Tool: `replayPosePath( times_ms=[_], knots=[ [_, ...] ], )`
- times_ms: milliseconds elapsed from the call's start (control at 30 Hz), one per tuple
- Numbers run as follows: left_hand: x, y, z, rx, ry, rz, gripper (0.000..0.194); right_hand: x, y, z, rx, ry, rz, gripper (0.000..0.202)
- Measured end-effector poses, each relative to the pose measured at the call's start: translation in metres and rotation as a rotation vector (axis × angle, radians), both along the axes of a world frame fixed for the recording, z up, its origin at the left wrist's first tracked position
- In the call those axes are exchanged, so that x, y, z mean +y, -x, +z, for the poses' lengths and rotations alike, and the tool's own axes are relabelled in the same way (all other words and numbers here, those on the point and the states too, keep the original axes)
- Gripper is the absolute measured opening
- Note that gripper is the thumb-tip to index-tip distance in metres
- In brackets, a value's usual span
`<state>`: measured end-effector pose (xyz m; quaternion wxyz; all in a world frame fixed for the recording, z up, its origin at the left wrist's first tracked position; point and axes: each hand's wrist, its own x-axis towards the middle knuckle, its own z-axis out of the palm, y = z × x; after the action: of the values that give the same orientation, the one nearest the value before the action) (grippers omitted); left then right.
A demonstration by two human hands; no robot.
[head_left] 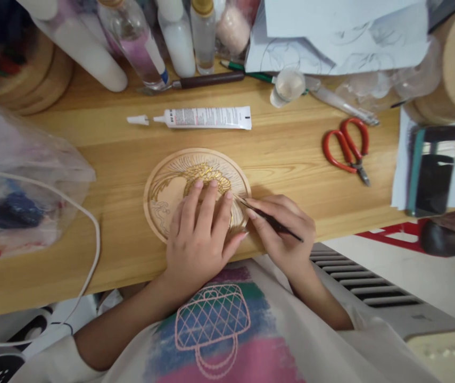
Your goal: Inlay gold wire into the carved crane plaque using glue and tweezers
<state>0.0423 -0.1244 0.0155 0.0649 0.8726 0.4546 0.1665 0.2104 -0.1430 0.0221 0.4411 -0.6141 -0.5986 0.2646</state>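
Note:
A round wooden plaque [172, 196] with a raised rim lies on the wooden table near its front edge. Gold wire lines form a pattern on its upper part, and thin drawn lines fan out around them. My left hand [201, 229] rests on the plaque with its fingers spread, holding nothing. To its right, my right hand [285, 231] pinches a slim dark tool [277, 222], whose tip touches the plaque's right side beside my left fingers. Behind the plaque lies a white tube [207, 118], with its cap [138, 120] off to the left.
Red-handled pliers [349, 146] and a phone [435, 170] lie at the right. Bottles [175, 37], a dark-handled tool [211, 80], a small cup [289, 85] and papers [342, 42] line the back. A plastic bag [19, 175] and white cable [96, 239] are left.

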Motion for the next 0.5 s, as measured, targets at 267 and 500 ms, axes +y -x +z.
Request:
replayPosePath(
  times_ms=[267,500],
  knots=[
    [0.001,0.000,0.000,0.035,-0.048,-0.009,0.058,0.011,0.000,-0.002,0.028,-0.016,0.070,0.020],
    [0.002,-0.001,0.002,0.052,-0.071,-0.013,0.057,0.011,-0.002,-0.005,0.035,-0.019,0.081,0.023]
  ],
)
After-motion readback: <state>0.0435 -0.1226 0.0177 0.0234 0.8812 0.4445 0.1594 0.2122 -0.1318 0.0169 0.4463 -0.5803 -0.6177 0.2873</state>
